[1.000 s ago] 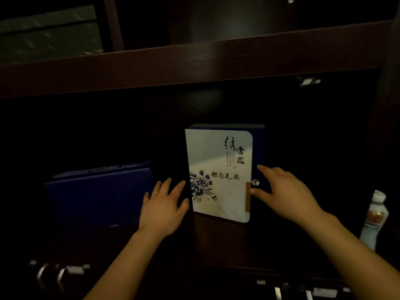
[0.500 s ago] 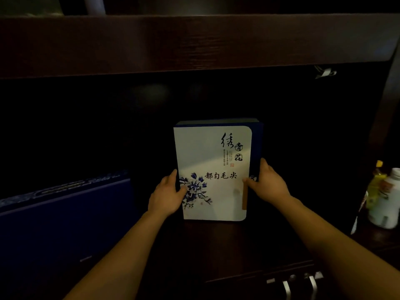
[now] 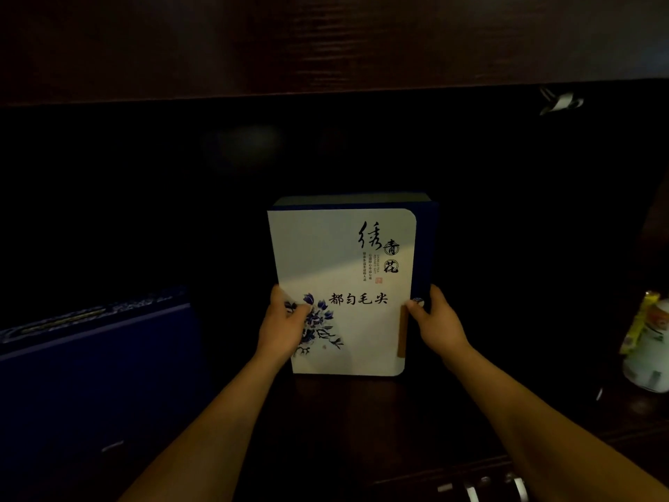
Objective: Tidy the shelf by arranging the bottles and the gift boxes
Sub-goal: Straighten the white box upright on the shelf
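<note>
1. Both hands have closed in since a second ago: my left hand [image 3: 286,326] and right hand [image 3: 440,322] now clamp the white gift box [image 3: 342,284] by its side edges.
2. It stands upright mid-shelf, between the blue box [image 3: 94,356] and the bottles [image 3: 648,346].
3. Held so, I judge it ready to square up.

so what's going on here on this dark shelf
A person is holding an upright white gift box by its sides, left hand on the left edge, right hand on the right. It stands on the shelf. A blue box sits to the left, and bottles at the far right.
</note>
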